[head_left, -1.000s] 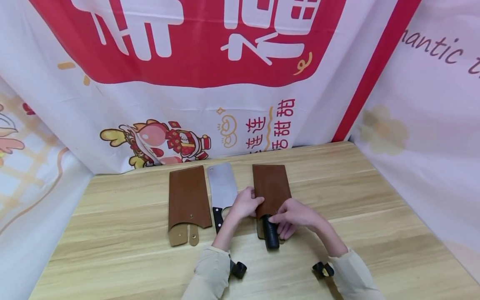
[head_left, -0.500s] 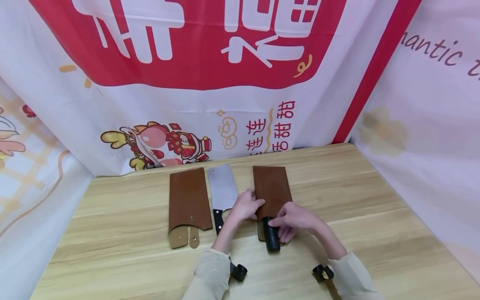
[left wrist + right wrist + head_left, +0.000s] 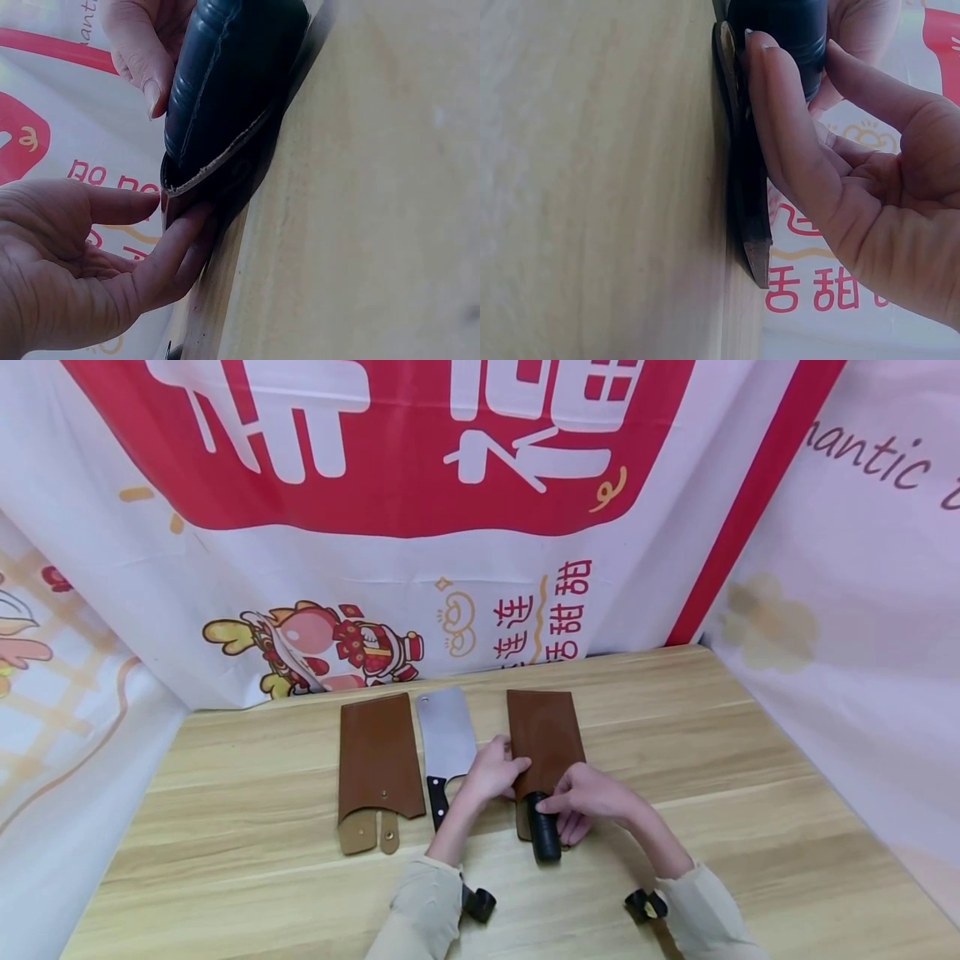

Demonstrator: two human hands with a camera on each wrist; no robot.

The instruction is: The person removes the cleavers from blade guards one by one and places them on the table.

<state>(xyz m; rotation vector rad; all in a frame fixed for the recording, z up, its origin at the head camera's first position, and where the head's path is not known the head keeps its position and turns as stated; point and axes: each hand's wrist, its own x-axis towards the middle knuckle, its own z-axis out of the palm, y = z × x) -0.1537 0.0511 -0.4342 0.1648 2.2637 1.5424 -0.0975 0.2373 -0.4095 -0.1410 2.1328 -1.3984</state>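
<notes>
A brown leather knife sheath (image 3: 546,731) lies flat at the right of the row, its mouth facing me. From that mouth sticks the thick black handle (image 3: 545,839) of a knife whose blade is hidden inside. My left hand (image 3: 491,774) pinches the sheath's left edge, thumb on top; the left wrist view shows the fingers (image 3: 176,251) against its underside near the mouth. My right hand (image 3: 596,795) holds the handle where it enters the sheath, thumb on one side. In the right wrist view its fingers (image 3: 787,112) lie along the handle's other side.
Left of my left hand lies a cleaver (image 3: 446,731) with a riveted black handle, partly behind my forearm. Farther left is a second brown sheath (image 3: 378,752) with its strap open. A printed cloth (image 3: 465,556) hangs at the wooden table's (image 3: 247,843) back edge.
</notes>
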